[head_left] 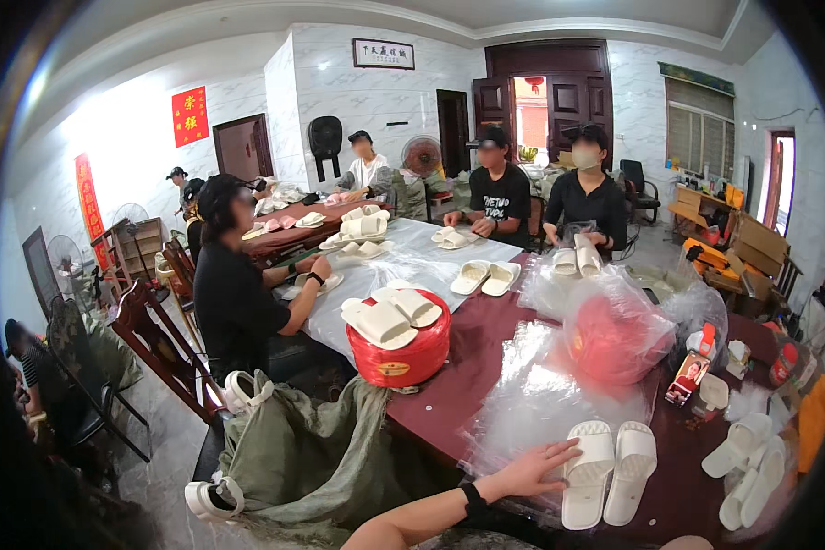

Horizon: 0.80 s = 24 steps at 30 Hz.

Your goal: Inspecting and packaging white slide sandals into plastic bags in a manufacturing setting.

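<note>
My left hand reaches in from the lower edge with a black band on the wrist. Its fingers are spread and lie flat against the left one of a pair of white slippers on the dark red table. The hand also rests on crumpled clear plastic bags just behind the pair. It grips nothing. My right hand is out of the picture.
A red round tub topped with white slippers stands mid-table. Beyond the clear plastic lies a red bag; more white slippers lie at right. A grey-green sack slumps at the table's left edge. Several seated people handle slippers around the table.
</note>
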{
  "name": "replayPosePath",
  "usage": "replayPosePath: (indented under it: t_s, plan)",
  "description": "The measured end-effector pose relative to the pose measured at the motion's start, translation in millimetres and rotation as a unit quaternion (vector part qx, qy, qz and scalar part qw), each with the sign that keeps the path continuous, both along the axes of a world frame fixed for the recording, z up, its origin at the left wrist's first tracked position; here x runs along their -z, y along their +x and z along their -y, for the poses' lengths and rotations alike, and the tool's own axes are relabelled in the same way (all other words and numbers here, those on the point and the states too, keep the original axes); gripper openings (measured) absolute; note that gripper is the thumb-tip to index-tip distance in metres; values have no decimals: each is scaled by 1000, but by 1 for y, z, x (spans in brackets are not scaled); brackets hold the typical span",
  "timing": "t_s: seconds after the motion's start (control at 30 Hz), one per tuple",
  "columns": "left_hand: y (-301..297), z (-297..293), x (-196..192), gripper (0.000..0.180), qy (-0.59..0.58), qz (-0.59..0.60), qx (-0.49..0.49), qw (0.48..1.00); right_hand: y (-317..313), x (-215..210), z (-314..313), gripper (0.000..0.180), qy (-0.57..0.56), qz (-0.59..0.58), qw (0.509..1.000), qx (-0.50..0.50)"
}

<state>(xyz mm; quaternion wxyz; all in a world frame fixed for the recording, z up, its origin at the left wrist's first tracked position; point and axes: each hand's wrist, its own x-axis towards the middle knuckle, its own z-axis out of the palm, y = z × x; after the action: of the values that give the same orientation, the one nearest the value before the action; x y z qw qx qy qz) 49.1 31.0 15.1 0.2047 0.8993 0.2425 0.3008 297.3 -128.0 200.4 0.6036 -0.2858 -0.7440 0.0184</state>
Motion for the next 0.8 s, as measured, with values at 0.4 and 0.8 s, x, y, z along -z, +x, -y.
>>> replayPosePath:
  t_s: [0.4,0.8]
  plan:
    - [-4,4,19,77,-17,33,-19,999,-22,6,-10,23,6,-4,1000,-27]
    - [-5,4,14,76,-17,46,-13,999,-18,2,1,18,2,14,1000,-2]
